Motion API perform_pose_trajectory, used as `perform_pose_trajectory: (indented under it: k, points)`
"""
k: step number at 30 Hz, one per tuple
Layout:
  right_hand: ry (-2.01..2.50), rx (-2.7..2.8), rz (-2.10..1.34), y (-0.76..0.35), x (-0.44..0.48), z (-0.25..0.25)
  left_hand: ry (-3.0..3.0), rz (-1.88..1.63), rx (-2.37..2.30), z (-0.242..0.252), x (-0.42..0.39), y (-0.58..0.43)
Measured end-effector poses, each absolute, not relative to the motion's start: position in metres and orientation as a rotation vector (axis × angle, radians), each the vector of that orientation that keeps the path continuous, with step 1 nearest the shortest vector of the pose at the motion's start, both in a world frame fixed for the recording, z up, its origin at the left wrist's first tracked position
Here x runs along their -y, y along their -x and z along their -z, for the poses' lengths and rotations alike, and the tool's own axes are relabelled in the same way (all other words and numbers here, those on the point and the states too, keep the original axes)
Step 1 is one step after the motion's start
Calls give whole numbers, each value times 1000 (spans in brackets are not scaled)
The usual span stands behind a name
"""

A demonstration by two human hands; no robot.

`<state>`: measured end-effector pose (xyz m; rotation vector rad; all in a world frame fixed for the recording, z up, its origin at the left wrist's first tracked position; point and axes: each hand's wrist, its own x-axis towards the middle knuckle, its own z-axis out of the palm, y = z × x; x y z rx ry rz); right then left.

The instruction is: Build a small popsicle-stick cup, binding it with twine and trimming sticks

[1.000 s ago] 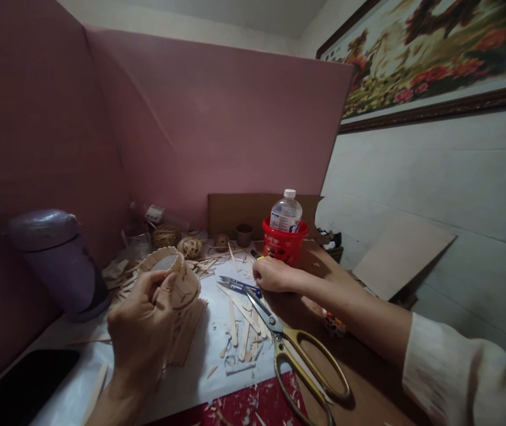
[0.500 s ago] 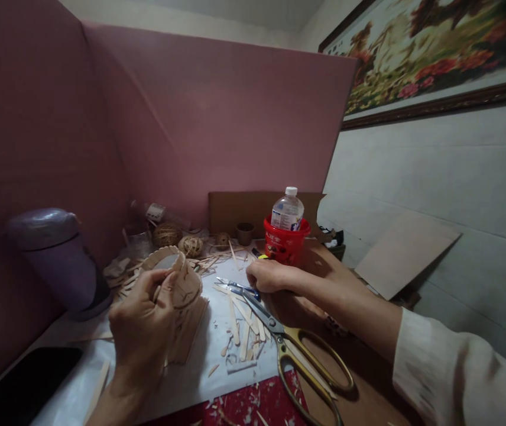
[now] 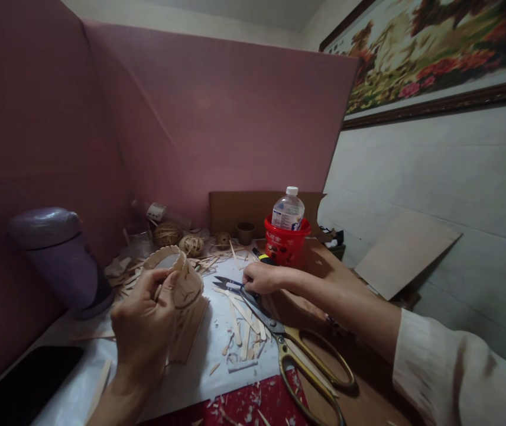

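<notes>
My left hand (image 3: 144, 322) is closed around a small round basket made of wooden sticks (image 3: 177, 278), held tilted above the white sheet (image 3: 217, 367). My right hand (image 3: 259, 277) is closed on small blue-handled thread snips (image 3: 229, 284), their blades pointing left towards the basket. Loose wooden sticks and offcuts (image 3: 242, 331) lie on the sheet between my hands. Large gold-handled scissors (image 3: 299, 355) lie just below my right hand.
A purple lidded container (image 3: 58, 254) stands at the left, a dark phone (image 3: 18, 381) at the bottom left. Twine balls (image 3: 177, 239), a red tub (image 3: 285, 244) with a water bottle (image 3: 287, 210) and cardboard stand at the back. Pink partition panels enclose the desk.
My right hand has slid left and picked up the blue snips, lifting their blades off the sheet. The left hand keeps holding the basket nearly still.
</notes>
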<state>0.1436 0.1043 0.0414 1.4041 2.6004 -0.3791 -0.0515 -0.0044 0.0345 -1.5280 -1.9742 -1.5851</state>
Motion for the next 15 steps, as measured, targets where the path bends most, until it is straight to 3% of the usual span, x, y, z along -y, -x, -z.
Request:
perform_pose_trajectory:
  k: [15]
  points:
    - [-1586,-2754,162,-150,-98,-36,1541,1605,1994,-36,5,49]
